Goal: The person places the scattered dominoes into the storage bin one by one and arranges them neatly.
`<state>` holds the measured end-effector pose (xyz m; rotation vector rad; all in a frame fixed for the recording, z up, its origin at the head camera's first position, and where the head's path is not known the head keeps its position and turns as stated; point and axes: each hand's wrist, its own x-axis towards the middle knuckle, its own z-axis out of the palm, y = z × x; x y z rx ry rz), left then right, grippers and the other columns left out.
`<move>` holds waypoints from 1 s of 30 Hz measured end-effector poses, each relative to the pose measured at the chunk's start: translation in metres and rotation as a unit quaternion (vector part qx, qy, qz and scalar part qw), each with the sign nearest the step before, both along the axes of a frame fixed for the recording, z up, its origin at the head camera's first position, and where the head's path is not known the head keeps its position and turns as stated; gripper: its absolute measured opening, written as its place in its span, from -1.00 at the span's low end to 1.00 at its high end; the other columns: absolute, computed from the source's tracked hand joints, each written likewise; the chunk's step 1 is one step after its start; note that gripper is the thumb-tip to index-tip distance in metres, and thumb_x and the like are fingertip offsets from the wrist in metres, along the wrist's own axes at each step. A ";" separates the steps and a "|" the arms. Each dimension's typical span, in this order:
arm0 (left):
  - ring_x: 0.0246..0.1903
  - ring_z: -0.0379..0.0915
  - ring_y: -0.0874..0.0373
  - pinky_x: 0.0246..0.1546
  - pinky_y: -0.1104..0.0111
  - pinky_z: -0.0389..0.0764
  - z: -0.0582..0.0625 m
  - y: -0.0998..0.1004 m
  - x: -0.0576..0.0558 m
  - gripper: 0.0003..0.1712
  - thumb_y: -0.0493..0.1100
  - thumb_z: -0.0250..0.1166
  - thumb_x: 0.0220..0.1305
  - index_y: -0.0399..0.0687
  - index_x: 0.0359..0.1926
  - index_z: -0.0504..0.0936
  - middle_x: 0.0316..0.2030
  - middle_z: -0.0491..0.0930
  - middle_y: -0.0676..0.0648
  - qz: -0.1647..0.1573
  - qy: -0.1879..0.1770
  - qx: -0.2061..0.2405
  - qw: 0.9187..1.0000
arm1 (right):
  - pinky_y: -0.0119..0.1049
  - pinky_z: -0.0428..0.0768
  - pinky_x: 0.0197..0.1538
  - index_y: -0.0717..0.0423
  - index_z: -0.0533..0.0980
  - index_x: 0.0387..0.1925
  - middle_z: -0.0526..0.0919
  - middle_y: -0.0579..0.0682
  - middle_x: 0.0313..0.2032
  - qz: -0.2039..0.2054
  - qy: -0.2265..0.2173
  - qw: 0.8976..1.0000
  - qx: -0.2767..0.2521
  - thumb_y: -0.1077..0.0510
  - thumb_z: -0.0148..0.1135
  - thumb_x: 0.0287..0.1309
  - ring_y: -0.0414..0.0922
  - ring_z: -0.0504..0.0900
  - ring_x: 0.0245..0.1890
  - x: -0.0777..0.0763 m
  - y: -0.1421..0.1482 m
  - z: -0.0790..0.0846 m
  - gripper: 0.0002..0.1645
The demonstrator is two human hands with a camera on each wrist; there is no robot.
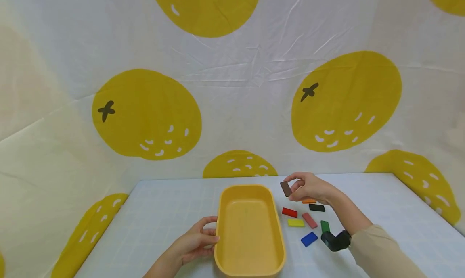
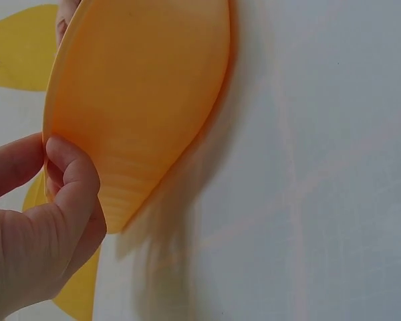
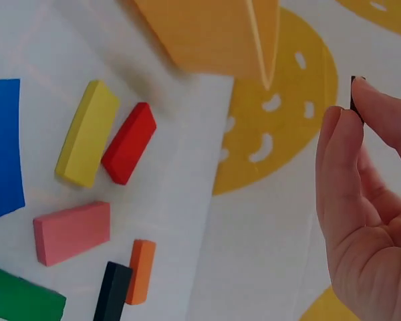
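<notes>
Two hands were at work. The right hand (image 1: pixel 308 188) pinched one brown block (image 1: pixel 285 189) between thumb and fingertips, the gap no wider than the block, held up above the table (image 1: pixel 170 205). The left hand (image 1: pixel 196 239) gripped one yellow-orange tray (image 1: pixel 250 233) by its left edge, thumb and fingers close together at the rim; the tray stood left of the right hand's grip and nearer the person.

Seven more blocks, one of each colour, lay on the table. Orange (image 1: pixel 309 201) was partly hidden by the right hand; red (image 1: pixel 290 212) and yellow (image 1: pixel 296 222) lay on the near side of its grip; black (image 1: pixel 317 207), pink (image 1: pixel 310 220), green (image 1: pixel 325 226) and blue (image 1: pixel 309 239) were nearer the person and rightward.
</notes>
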<state>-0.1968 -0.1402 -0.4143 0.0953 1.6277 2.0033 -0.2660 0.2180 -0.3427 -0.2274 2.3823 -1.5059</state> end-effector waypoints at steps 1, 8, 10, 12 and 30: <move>-0.31 0.47 0.15 -0.34 0.38 0.50 0.000 0.000 0.000 -0.27 -0.45 0.19 0.17 -0.23 0.29 0.04 -0.20 0.50 -0.10 0.000 0.000 0.001 1.000 | -0.10 0.57 -0.12 0.27 0.30 0.14 0.52 0.14 -0.34 0.002 0.000 1.000 -0.001 0.30 0.40 -0.11 0.00 0.61 -0.34 -0.001 -0.004 0.001 -0.27; -0.32 0.47 0.15 -0.35 0.39 0.50 0.000 0.000 0.000 -0.27 -0.46 0.18 0.17 -0.25 0.30 0.03 -0.20 0.50 -0.11 0.007 0.004 -0.004 1.000 | -0.10 0.57 -0.12 0.26 0.33 0.11 0.52 0.15 -0.32 0.008 -0.011 1.000 -0.013 0.34 0.40 -0.14 0.03 0.62 -0.29 -0.008 -0.026 -0.002 -0.29; -0.33 0.47 0.15 -0.35 0.38 0.50 0.000 0.000 0.000 -0.27 -0.46 0.19 0.16 -0.26 0.29 0.04 -0.23 0.50 -0.10 0.011 0.004 -0.006 1.000 | -0.10 0.57 -0.11 0.29 0.32 0.10 0.52 0.14 -0.35 0.015 -0.019 0.999 -0.025 0.37 0.38 -0.12 0.03 0.62 -0.30 -0.011 -0.032 -0.003 -0.32; -0.34 0.47 0.15 -0.35 0.37 0.51 0.000 0.000 0.000 -0.27 -0.46 0.20 0.14 -0.27 0.28 0.06 -0.25 0.51 -0.09 0.018 0.004 -0.007 1.000 | -0.09 0.56 -0.10 0.33 0.31 0.10 0.52 0.14 -0.37 0.031 -0.022 0.998 -0.039 0.38 0.35 -0.10 0.02 0.62 -0.31 -0.014 -0.038 -0.003 -0.33; -0.35 0.47 0.14 -0.36 0.36 0.49 -0.001 0.003 -0.001 -0.37 -0.47 0.18 0.13 -0.22 0.20 0.14 -0.26 0.54 -0.10 0.015 0.002 -0.004 1.000 | -0.20 0.60 -0.20 0.33 0.37 0.05 0.54 0.12 -0.40 0.061 -0.020 0.995 -0.080 0.46 0.35 -0.14 -0.07 0.59 -0.42 -0.017 -0.092 -0.019 -0.37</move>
